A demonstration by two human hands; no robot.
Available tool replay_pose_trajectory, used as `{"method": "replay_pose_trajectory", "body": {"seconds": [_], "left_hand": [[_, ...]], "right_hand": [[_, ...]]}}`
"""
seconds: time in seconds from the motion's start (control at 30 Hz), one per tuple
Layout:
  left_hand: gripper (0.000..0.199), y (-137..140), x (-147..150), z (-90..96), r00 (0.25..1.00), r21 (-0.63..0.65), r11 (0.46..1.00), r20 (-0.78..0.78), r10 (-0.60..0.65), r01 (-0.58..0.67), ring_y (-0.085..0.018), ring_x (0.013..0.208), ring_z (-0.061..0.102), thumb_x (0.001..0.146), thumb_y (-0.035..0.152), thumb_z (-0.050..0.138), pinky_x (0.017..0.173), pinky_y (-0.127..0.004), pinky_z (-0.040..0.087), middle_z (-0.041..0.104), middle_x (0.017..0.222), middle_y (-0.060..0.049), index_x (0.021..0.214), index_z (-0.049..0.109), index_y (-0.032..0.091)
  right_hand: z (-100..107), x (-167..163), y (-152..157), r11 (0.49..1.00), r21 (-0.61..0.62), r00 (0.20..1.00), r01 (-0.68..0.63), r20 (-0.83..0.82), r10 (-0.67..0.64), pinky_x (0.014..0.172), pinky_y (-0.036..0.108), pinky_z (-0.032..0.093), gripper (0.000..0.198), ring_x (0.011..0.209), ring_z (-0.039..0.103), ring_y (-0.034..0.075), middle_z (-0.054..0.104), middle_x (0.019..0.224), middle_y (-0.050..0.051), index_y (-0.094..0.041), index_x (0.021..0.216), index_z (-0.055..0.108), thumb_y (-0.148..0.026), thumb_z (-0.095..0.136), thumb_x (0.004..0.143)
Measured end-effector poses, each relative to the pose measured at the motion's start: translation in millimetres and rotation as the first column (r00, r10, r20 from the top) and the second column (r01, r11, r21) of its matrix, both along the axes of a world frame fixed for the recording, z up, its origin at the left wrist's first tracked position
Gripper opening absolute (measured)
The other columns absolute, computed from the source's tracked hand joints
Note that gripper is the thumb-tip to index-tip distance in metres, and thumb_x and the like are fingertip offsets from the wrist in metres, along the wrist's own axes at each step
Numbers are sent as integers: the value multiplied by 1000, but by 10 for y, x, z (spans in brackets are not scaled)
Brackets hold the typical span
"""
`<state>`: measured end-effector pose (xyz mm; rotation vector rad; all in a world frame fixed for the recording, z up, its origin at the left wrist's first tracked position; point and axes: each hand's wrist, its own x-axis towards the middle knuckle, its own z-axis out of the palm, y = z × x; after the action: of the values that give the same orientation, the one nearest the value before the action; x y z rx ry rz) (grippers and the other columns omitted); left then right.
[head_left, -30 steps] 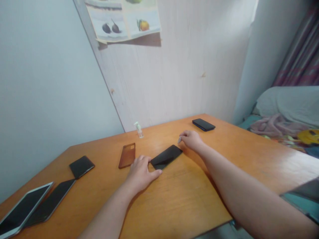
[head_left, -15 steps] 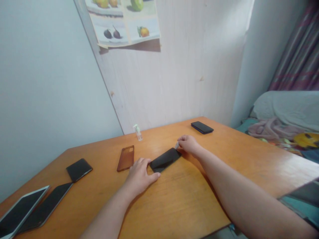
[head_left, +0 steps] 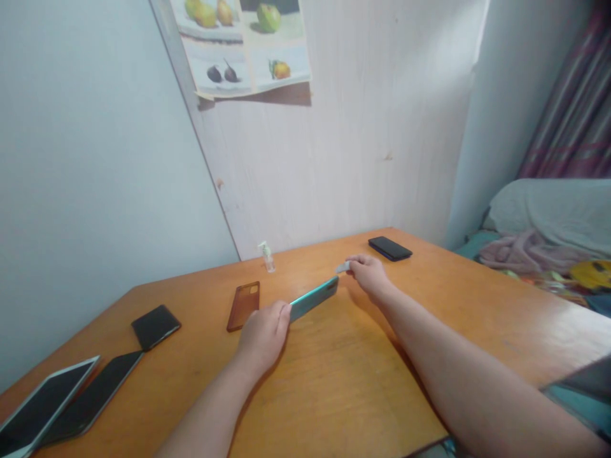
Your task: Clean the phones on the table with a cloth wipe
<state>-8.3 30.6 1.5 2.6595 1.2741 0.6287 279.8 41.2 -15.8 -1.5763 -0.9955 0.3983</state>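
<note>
My left hand (head_left: 265, 332) is closed on the near left end of a smartphone (head_left: 315, 300). The phone is tipped up on its long side, so its teal edge and greyish back show. At the phone's far right end, my right hand (head_left: 368, 275) pinches a small whitish flat piece (head_left: 342, 268), too small to name surely; it is close to the phone's corner. A brown see-through phone case (head_left: 244, 306) lies just left of my left hand, with its camera cutout at the far end.
On the wooden table (head_left: 344, 381) a pump bottle (head_left: 268, 259) stands near the wall. Another dark phone (head_left: 389, 248) lies at the back right. To the left are a black square item (head_left: 156, 327), a dark flat device (head_left: 98, 397) and a white-framed tablet (head_left: 45, 401).
My left hand has gripped the phone and tilted it up from lying flat, screen up. My right hand has moved slightly, and more of the whitish piece shows.
</note>
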Motion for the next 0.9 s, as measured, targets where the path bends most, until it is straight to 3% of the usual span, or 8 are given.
{"method": "replay_pose_trajectory", "body": {"seconds": [0.2, 0.37, 0.5, 0.67, 0.8, 0.9], "left_hand": [[36, 157, -39, -183, 936, -205, 978, 348, 47, 27, -20, 72, 60, 95, 44, 35, 66, -29, 41, 63, 73, -2, 79, 57, 21], [34, 214, -22, -292, 874, -379, 924, 466, 140, 54, -19, 69, 59, 90, 42, 40, 65, -28, 43, 64, 71, -1, 83, 62, 19], [41, 165, 10, -295, 861, -435, 899, 476, 178, 55, -21, 79, 62, 87, 54, 46, 69, -29, 46, 68, 84, -4, 93, 63, 17], [57, 96, 36, -309, 945, -336, 942, 306, 115, -6, -24, 87, 63, 69, 56, 72, 71, -29, 45, 68, 97, -6, 110, 56, 20], [52, 78, 49, -291, 980, -171, 983, 179, 92, -61, -25, 92, 61, 68, 49, 74, 74, -30, 43, 65, 101, -6, 109, 57, 22], [50, 57, 57, -260, 989, -115, 991, 122, 86, -72, -26, 96, 60, 68, 50, 72, 77, -31, 43, 63, 103, -7, 108, 60, 22]], "right_hand": [[3, -52, -15, 1000, 8, 999, -23, -34, 23, 56, 23, 45, 28, 63, 60, 15, 68, 72, 6, -13, 90, 69, -22, 49, 74], [-72, -113, 17, 996, -35, 996, -82, 22, 83, 59, 24, 46, 21, 64, 61, 15, 69, 73, 6, -14, 87, 67, -20, 50, 76], [-148, -185, 30, 986, -88, 983, -141, 106, 150, 64, 24, 47, 19, 69, 63, 16, 70, 76, 5, -16, 86, 67, -17, 52, 76], [-203, -253, 17, 974, -145, 952, -176, 226, 206, 64, 24, 46, 17, 72, 63, 16, 70, 77, 3, -17, 84, 68, -18, 54, 75], [-178, -276, -20, 969, -172, 927, -179, 300, 225, 65, 24, 44, 19, 74, 63, 17, 70, 78, 3, -19, 85, 69, -19, 53, 75], [-149, -269, -40, 970, -178, 913, -169, 343, 222, 66, 25, 43, 21, 77, 62, 17, 70, 82, 3, -19, 88, 69, -20, 52, 76]]}}
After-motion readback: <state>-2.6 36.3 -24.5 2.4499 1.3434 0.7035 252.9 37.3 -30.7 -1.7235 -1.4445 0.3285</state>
